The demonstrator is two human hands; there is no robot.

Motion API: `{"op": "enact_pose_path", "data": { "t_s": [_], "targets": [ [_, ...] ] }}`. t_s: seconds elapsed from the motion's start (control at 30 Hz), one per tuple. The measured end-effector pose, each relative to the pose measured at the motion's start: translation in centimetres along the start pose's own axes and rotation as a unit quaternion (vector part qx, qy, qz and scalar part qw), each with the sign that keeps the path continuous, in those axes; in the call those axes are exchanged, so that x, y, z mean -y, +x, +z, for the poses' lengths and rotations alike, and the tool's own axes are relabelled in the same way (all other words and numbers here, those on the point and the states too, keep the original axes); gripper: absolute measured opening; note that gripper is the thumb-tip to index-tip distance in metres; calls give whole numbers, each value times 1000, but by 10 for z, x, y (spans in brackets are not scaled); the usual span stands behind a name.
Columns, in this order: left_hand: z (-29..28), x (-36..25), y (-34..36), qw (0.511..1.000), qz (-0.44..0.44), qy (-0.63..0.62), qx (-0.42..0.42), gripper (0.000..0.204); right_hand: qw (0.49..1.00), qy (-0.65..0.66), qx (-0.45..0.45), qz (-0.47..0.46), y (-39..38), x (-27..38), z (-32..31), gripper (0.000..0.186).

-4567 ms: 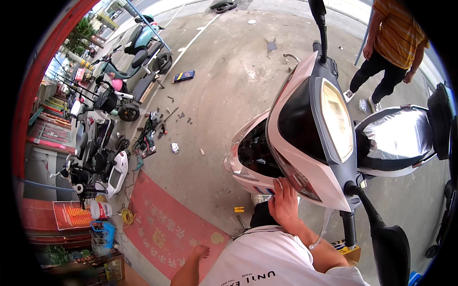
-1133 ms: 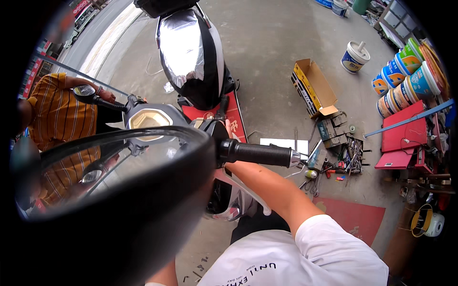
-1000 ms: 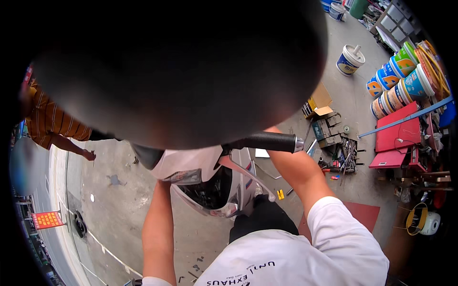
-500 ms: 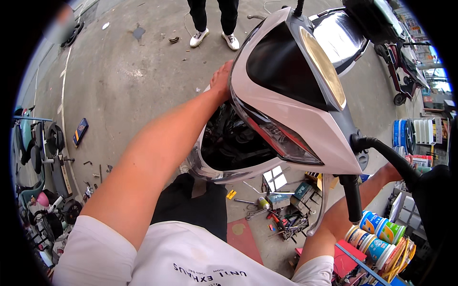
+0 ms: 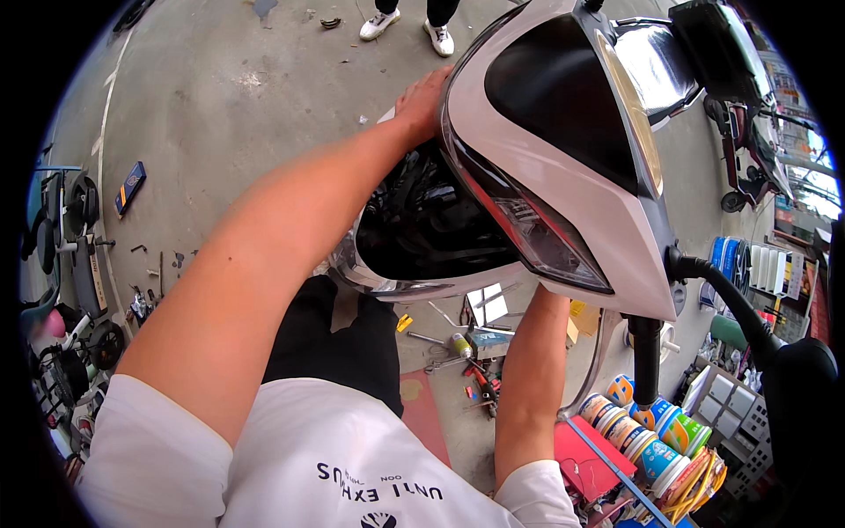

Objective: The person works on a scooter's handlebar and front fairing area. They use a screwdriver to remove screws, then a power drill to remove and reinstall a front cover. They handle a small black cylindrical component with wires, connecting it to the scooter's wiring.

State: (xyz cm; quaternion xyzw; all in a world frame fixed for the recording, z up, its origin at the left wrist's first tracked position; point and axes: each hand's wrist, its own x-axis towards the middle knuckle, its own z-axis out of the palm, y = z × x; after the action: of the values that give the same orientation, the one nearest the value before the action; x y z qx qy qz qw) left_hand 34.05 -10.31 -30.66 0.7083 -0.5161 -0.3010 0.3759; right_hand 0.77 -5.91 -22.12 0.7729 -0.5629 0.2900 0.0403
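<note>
A white-and-black scooter front (image 5: 581, 132) fills the upper right, with its clear-and-red lamp (image 5: 541, 238) facing me and a dark lower panel (image 5: 422, 220) beneath. My left hand (image 5: 418, 101) grips the far-left edge of the upper housing, fingers bent against it and tips partly hidden. My right forearm rises from the lower edge and disappears under the housing below the lamp; that hand is hidden. The black handlebar grip (image 5: 645, 361) hangs just right of my right forearm, beside a silver lever (image 5: 583, 378). A black mirror (image 5: 792, 396) stands at the right.
Another person's legs and white shoes (image 5: 378, 22) stand beyond. Parked scooters (image 5: 88, 290) line the left, near a blue box (image 5: 130, 187). Scattered tools (image 5: 480, 383), paint buckets (image 5: 660, 458), a red board (image 5: 581, 466) and coiled yellow hose (image 5: 695, 488) lie at lower right.
Since half a second ago, my right arm has moved leftward from beyond the handlebar to under the lamp housing. My left hand stays on the housing edge. The view has shifted slightly.
</note>
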Motion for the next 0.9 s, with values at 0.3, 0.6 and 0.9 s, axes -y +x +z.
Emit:
{"op": "enact_pose_path", "data": {
  "t_s": [0.3,0.6,0.9],
  "targets": [
    [-1,-18,-8,998,-59,-5,7,76,979,172,110,9,-33,20,-30,40],
    [-17,29,-103,976,-118,-154,-102,71,910,32,402,93,-50,187,39,63],
    [-165,310,-428,843,-515,-15,157,13,840,16,533,102,-177,203,-107,54]
  ]
}}
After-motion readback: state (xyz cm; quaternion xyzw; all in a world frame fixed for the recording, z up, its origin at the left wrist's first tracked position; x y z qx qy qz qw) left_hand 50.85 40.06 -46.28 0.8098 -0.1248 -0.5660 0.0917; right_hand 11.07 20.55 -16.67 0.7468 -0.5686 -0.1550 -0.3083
